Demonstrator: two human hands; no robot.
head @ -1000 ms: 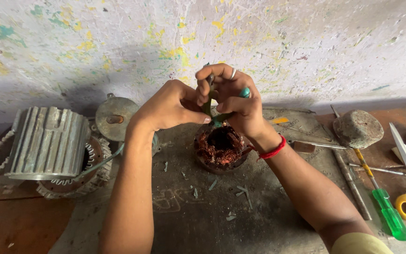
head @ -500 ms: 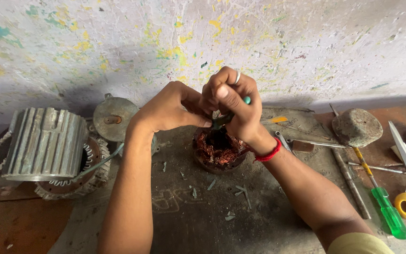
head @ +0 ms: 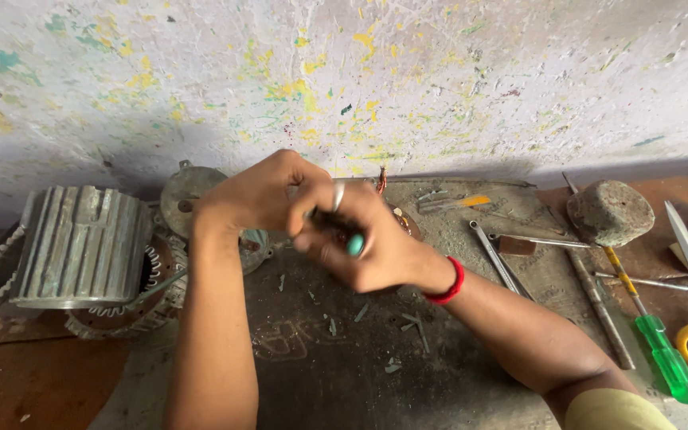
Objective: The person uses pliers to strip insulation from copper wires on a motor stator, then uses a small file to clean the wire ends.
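Two hands meet at frame centre: the left hand (head: pixel 260 191) and right hand (head: pixel 360 239) are both closed over a copper-wound coil (head: pixel 400 219), mostly hidden beneath them on the surface (head: pixel 344 382). A ribbed metal housing (head: pixel 81 247) lies at left; a green-handled screwdriver (head: pixel 654 350) lies at lower right.

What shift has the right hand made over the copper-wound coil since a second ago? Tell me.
Yes. The right hand has dropped lower and now covers the coil, judged against the finned metal housing to its left.
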